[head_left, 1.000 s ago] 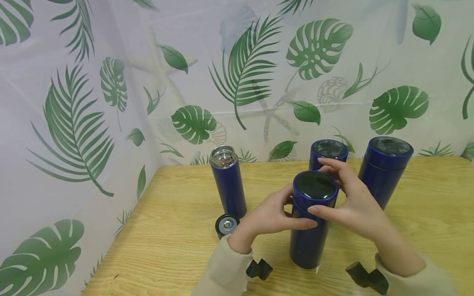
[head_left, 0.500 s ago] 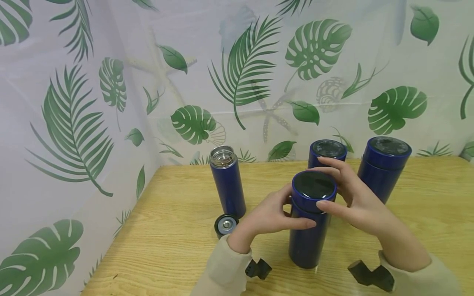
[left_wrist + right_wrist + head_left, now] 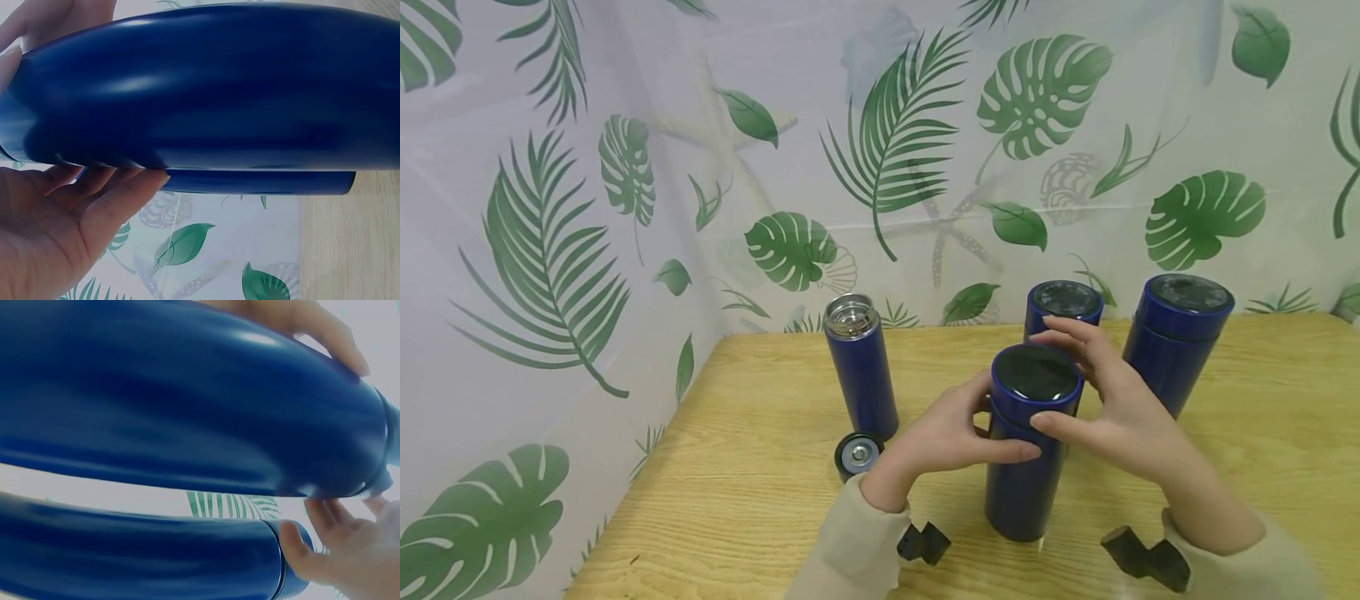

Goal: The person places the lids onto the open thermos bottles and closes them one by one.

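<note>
Blue bottle (image 3: 1024,492) clasped by left grip (image 3: 951,437); right grip (image 3: 1123,408) (arched wide) holding lid (image 3: 1037,375).

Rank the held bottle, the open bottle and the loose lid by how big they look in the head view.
1. Held bottle: largest, though nearer the camera
2. Open bottle
3. Loose lid: smallest, partly hidden

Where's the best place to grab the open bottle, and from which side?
Probably round the blue body of the open bottle, below its steel neck. Come from the left: the loose lid sits in front and the left hand is to the right. Standing upright, its round sides should suit a sideways wrap.
</note>
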Demonstrator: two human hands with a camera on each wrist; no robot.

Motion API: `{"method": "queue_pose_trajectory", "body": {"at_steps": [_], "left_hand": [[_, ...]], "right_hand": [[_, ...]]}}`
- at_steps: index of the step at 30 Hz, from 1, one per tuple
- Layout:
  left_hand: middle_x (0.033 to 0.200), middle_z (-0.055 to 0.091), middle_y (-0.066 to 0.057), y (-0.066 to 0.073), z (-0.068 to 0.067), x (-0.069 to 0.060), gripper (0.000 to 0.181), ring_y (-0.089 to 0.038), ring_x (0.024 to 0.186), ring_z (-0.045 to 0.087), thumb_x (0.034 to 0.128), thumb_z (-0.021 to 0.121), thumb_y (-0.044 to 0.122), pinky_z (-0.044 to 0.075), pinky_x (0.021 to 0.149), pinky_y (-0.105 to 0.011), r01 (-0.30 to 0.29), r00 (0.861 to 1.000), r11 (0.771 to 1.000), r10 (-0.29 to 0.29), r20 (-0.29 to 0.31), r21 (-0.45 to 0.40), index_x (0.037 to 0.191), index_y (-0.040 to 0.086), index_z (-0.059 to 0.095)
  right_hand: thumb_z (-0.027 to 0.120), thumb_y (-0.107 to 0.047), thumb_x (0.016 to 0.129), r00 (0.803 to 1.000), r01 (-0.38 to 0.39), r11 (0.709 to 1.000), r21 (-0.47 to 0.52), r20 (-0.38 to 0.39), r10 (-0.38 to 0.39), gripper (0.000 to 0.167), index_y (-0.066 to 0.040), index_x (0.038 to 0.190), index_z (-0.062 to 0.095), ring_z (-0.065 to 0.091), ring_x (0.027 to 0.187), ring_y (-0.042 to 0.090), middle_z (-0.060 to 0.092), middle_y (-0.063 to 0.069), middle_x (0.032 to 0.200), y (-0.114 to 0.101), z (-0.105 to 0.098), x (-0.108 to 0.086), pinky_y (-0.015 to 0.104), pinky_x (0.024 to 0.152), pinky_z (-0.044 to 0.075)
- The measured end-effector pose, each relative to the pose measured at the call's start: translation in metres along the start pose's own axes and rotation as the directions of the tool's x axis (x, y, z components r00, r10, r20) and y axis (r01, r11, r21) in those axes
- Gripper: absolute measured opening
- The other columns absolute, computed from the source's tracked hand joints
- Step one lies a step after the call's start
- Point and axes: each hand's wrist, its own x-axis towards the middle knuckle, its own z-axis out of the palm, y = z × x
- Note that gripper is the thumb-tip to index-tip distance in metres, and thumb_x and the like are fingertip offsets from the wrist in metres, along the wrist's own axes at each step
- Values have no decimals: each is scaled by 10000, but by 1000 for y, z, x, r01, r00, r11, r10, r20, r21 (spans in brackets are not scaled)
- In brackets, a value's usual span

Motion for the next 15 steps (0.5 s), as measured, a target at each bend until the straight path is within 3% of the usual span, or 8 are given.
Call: {"method": "queue_pose_trajectory", "body": {"at_steps": [3, 7, 11, 15], "left_hand": [[1153, 508, -31, 0, 0, 0, 586, -63, 956, 513, 788, 650, 20, 481, 722, -251, 2, 1000, 1000, -2, 0, -4, 1304, 67, 376], [1153, 508, -33, -1, 0, 1, 597, -66, 952, 513, 785, 650, 13, 484, 717, -254, 1, 1000, 1000, -1, 0, -10, 1309, 69, 370], [1155, 505, -31, -1, 0, 1, 602, -65, 953, 511, 784, 648, 9, 483, 716, -248, 3, 1000, 1000, -3, 3, -17, 1313, 72, 366], [1164, 502, -22, -1, 0, 0, 603, -66, 966, 507, 789, 645, 16, 480, 719, -240, 4, 1000, 1000, -4, 6, -16, 1317, 82, 363]], "right_hand": [[625, 146, 719, 995, 30, 986, 165, 93, -46, 792, 17, 1361, 181, 407, 1145, 87, 417, 61, 1274, 3, -5, 0, 150, 919, 292], [548, 164, 770, 985, 7, 962, 272, 162, -53, 746, 40, 1366, 116, 412, 1155, 120, 379, 99, 1314, 5, -9, 0, 178, 907, 328], [544, 170, 772, 987, 16, 958, 287, 151, -61, 739, 41, 1365, 122, 431, 1137, 125, 400, 90, 1293, 5, -9, 0, 179, 893, 342], [618, 169, 717, 995, 29, 979, 204, 84, -47, 800, 12, 1366, 178, 449, 1098, 101, 451, 34, 1220, 3, -6, 1, 154, 894, 319]]}}
